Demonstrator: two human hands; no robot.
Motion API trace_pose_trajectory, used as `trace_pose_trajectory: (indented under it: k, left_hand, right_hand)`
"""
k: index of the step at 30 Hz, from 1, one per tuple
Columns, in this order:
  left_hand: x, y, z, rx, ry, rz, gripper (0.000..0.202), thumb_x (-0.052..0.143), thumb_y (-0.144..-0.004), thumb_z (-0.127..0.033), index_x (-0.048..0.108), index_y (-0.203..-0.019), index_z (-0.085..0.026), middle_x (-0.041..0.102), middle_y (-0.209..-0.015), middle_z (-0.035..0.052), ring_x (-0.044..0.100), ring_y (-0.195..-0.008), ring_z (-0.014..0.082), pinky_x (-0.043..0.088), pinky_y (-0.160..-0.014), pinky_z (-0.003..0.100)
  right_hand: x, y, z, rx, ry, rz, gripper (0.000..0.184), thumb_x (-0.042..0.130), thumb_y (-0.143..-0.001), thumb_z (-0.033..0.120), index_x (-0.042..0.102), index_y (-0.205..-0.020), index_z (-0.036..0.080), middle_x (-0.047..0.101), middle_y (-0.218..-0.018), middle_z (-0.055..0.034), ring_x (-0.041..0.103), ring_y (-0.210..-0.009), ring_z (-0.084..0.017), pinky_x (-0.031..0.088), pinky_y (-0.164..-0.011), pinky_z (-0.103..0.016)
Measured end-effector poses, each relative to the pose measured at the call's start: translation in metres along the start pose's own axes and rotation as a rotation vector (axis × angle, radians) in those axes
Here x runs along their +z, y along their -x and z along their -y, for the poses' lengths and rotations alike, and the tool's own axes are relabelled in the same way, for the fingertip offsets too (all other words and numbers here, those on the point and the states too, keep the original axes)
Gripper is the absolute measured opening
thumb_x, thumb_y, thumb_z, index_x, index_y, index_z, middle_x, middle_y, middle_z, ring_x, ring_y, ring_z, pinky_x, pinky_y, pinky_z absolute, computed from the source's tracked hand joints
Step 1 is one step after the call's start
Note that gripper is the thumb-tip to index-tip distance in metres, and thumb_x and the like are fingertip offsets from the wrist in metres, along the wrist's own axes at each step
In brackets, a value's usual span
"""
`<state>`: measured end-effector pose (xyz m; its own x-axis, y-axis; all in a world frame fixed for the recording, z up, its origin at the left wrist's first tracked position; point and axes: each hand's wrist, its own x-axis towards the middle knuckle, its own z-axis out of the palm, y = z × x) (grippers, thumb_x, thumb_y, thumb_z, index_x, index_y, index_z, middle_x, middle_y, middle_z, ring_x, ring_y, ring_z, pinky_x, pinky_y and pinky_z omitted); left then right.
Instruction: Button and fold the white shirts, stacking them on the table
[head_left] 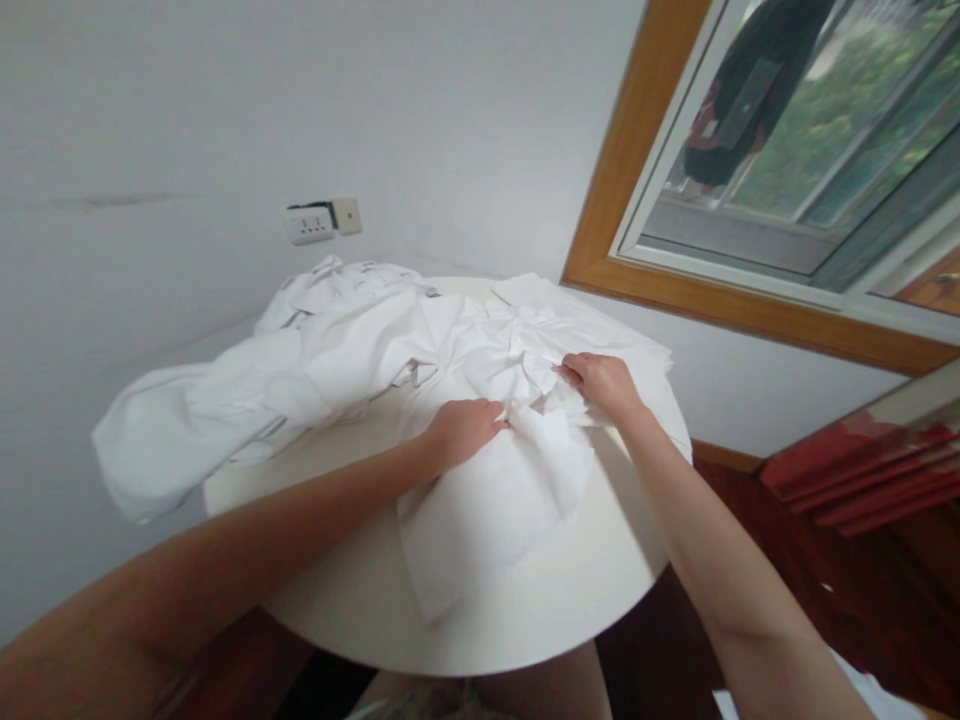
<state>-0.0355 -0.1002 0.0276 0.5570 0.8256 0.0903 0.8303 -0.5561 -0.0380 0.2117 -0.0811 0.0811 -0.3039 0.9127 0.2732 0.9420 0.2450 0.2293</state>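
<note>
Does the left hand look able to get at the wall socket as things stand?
Probably not directly: the white cloth is heaped between the left hand and the wall socket, and that hand seems to be pinching cloth. Reaching over the heap might work.

hands [463, 434]: bare | forearms [322, 515]: bare, slender | lap garment [427, 704]: pale, patterned, blurred

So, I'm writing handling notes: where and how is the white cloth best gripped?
Probably pinch the white cloth at its near corner, from the near side: it points that way and lies fairly flat, while creases bunch between left hand and right hand.
</note>
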Motion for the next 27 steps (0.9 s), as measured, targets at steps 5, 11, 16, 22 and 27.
trace_pose_trajectory:
  k: [5,11,16,22,27]
  left_hand:
    - [-0.006,-0.018,0.044,0.107,-0.003,-0.090,0.030,0.047,-0.093,-0.045,0.061,-0.094,-0.019,0.064,-0.092,0.0081,0.062,-0.089,0.0225,0.043,-0.073,0.031]
    - [-0.010,-0.051,0.075,0.244,0.043,-0.249,0.015,0.057,-0.087,-0.030,0.059,-0.098,-0.019,0.060,-0.099,0.0112,0.055,-0.101,0.0259,0.041,-0.085,0.036]
    - [0.000,-0.058,0.058,0.252,0.222,-0.287,0.031,0.048,-0.080,-0.007,0.055,-0.108,-0.018,0.056,-0.106,0.0104,0.053,-0.105,0.0225,0.041,-0.095,0.034]
    - [-0.002,-0.059,0.047,0.221,0.550,-0.237,0.034,0.042,-0.078,-0.007,0.058,-0.106,-0.017,0.061,-0.101,0.0074,0.057,-0.100,0.0187,0.046,-0.091,0.031]
    - [-0.009,-0.065,0.043,0.092,0.638,-0.218,0.031,0.038,-0.082,-0.013,0.066,-0.093,-0.018,0.067,-0.099,0.0046,0.059,-0.102,0.0173,0.045,-0.096,0.031]
  right_hand:
    - [0.003,-0.024,-0.018,-0.093,0.011,-0.039,0.052,0.027,-0.099,0.051,0.066,-0.090,0.018,0.068,-0.089,-0.0087,0.059,-0.081,-0.019,0.023,-0.061,-0.028]
    - [0.020,-0.035,-0.006,-0.046,0.017,-0.056,0.045,0.028,-0.100,0.042,0.064,-0.101,0.015,0.064,-0.097,-0.0128,0.052,-0.094,-0.023,0.029,-0.072,-0.030]
    - [0.022,-0.027,0.008,-0.030,0.016,-0.107,0.033,0.037,-0.098,0.037,0.062,-0.106,0.016,0.060,-0.110,-0.0147,0.047,-0.106,-0.026,0.030,-0.084,-0.033]
    - [0.012,-0.019,0.008,0.237,-0.503,0.029,0.041,0.038,-0.095,0.047,0.066,-0.083,0.019,0.067,-0.077,-0.0072,0.058,-0.069,-0.018,0.036,-0.063,-0.027]
    - [0.017,-0.008,0.011,0.276,-1.054,0.181,0.051,0.042,-0.087,0.061,0.058,-0.066,0.017,0.059,-0.060,-0.0024,0.049,-0.054,-0.013,0.035,-0.053,-0.025]
